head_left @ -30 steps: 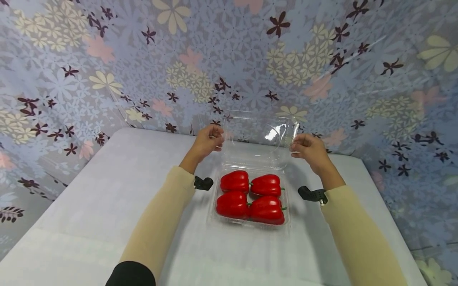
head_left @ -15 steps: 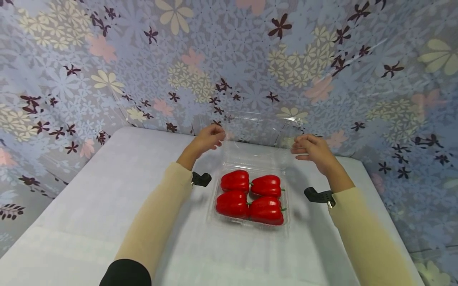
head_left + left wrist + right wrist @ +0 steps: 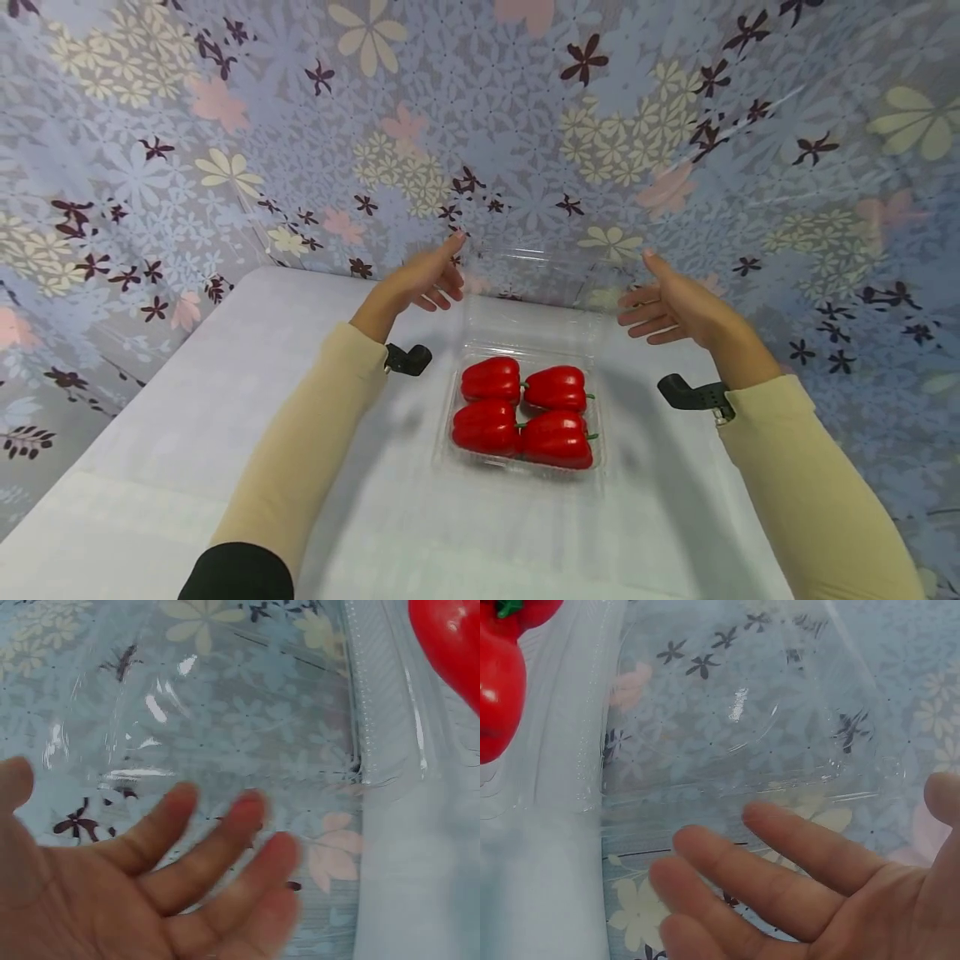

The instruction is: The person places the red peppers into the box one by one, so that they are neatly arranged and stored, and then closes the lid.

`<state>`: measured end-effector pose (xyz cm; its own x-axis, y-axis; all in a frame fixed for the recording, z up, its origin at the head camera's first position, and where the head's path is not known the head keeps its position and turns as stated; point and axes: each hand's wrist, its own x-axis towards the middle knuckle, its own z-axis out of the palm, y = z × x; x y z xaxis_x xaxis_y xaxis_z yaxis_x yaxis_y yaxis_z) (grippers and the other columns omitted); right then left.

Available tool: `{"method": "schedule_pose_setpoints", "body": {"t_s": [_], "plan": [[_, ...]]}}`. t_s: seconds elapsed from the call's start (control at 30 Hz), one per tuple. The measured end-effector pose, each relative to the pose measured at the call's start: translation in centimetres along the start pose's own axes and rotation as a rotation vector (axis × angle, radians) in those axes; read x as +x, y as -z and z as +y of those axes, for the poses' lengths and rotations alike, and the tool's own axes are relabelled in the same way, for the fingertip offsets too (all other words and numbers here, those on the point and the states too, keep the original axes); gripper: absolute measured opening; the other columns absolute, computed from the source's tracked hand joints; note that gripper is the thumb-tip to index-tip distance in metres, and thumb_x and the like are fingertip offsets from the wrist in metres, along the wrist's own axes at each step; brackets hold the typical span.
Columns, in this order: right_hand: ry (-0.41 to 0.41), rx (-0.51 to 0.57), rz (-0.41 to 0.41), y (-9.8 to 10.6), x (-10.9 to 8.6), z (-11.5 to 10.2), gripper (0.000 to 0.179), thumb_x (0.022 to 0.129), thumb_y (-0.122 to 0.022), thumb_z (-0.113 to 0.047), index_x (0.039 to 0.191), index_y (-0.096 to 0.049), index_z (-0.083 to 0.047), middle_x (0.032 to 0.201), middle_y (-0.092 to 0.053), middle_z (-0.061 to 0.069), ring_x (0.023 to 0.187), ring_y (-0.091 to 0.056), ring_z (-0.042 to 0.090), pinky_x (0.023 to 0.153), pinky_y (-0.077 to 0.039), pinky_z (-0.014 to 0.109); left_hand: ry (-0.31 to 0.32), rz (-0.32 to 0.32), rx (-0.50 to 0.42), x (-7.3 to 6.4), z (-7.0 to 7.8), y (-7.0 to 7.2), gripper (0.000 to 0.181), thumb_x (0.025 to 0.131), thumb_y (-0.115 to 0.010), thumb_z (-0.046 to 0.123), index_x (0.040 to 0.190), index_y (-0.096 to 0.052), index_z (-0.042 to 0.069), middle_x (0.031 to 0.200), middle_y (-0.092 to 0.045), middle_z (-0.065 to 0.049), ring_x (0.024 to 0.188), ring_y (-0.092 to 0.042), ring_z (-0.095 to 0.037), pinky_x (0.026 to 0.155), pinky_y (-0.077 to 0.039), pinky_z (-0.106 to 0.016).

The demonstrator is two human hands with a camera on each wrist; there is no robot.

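Observation:
A clear plastic clamshell box (image 3: 447, 454) sits on the white table with several red bell peppers (image 3: 487, 427) in its base. Its see-through lid (image 3: 534, 321) stands raised at the far side, against the patterned backdrop. My left hand (image 3: 420, 279) is beside the lid's left edge, fingers spread and thumb up, holding nothing. On the lid's other side my right hand (image 3: 671, 304) is held the same way, palm inward, with a gap to the plastic. In the wrist views, the left fingers (image 3: 210, 877) and right fingers (image 3: 757, 877) are extended near the lid's side edges (image 3: 780, 787).
A flower-patterned cloth (image 3: 300, 125) rises behind the table (image 3: 225, 400) and along its right side. Black wrist mounts (image 3: 408, 360) jut inward from both forearms. The table's far edge runs just behind the box.
Both hands have drawn outward from the lid's side edges, and their fingers have straightened and spread. The lid stays raised by itself; the peppers have not moved.

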<state>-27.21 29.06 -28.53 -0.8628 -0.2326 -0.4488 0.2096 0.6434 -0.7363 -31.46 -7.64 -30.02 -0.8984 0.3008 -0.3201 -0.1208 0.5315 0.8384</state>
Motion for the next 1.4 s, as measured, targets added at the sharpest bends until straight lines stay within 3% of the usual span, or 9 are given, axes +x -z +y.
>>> {"method": "schedule_pose_setpoints", "body": {"t_s": [0.2, 0.43, 0.57, 0.77, 1.03, 1.4], "plan": [[-0.047, -0.016, -0.024, -0.2, -0.3, -0.5, 0.11, 0.088, -0.008, -0.083, 0.152, -0.032, 0.004, 0.149, -0.044, 0.027, 0.129, -0.057, 0.04, 0.105, -0.049, 0.053, 0.071, -0.135, 0.026, -0.7, 0.4, 0.5, 0.094, 0.094, -0.018, 0.076, 0.135, -0.054, -0.001, 0.133, -0.063, -0.022, 0.113, -0.065, -0.035, 0.1, -0.052, -0.047], [-0.063, 0.002, -0.127, 0.1, -0.2, -0.2, 0.111, 0.088, -0.009, -0.084, 0.153, -0.029, 0.004, 0.153, -0.039, 0.026, 0.136, -0.05, 0.041, 0.108, -0.046, 0.053, 0.113, -0.203, 0.038, -0.8, 0.1, 1.0, 0.101, 0.091, -0.018, 0.08, 0.14, -0.051, -0.002, 0.139, -0.059, -0.021, 0.119, -0.064, -0.035, 0.105, -0.05, -0.047], [-0.096, 0.03, -0.187, 0.2, 0.0, 0.3, 0.113, 0.086, -0.009, -0.085, 0.154, -0.027, 0.003, 0.156, -0.035, 0.026, 0.134, -0.053, 0.037, 0.107, -0.047, 0.05, 0.118, -0.233, 0.037, -0.9, 0.0, 0.9, 0.102, 0.09, -0.017, 0.081, 0.141, -0.05, -0.001, 0.138, -0.06, -0.021, 0.119, -0.064, -0.034, 0.106, -0.05, -0.047], [-0.079, 0.048, -0.18, 0.1, -0.1, 0.6, 0.111, 0.088, -0.008, -0.083, 0.153, -0.028, 0.005, 0.155, -0.036, 0.026, 0.131, -0.058, 0.031, 0.109, -0.046, 0.05, 0.106, -0.192, 0.007, -1.3, 0.2, 0.5, 0.099, 0.092, -0.017, 0.079, 0.142, -0.05, 0.0, 0.135, -0.062, -0.022, 0.118, -0.063, -0.034, 0.103, -0.052, -0.046], [-0.015, 0.032, -0.161, -0.2, -0.4, -0.3, 0.109, 0.091, -0.005, -0.08, 0.153, -0.026, 0.007, 0.155, -0.034, 0.028, 0.143, -0.04, 0.042, 0.114, -0.038, 0.056, 0.096, -0.119, -0.071, -1.3, 0.3, 0.6, 0.097, 0.093, -0.019, 0.077, 0.141, -0.049, -0.001, 0.139, -0.058, -0.024, 0.121, -0.061, -0.036, 0.107, -0.048, -0.049], [0.025, 0.026, -0.122, -1.3, -0.9, -0.9, 0.103, 0.094, -0.007, -0.076, 0.154, -0.023, 0.007, 0.156, -0.032, 0.03, 0.144, -0.035, 0.047, 0.118, -0.03, 0.061, 0.051, -0.131, -0.052, -2.0, -0.9, 0.7, 0.094, 0.094, -0.019, 0.075, 0.143, -0.048, 0.0, 0.141, -0.056, -0.021, 0.126, -0.059, -0.034, 0.11, -0.046, -0.05]]}}
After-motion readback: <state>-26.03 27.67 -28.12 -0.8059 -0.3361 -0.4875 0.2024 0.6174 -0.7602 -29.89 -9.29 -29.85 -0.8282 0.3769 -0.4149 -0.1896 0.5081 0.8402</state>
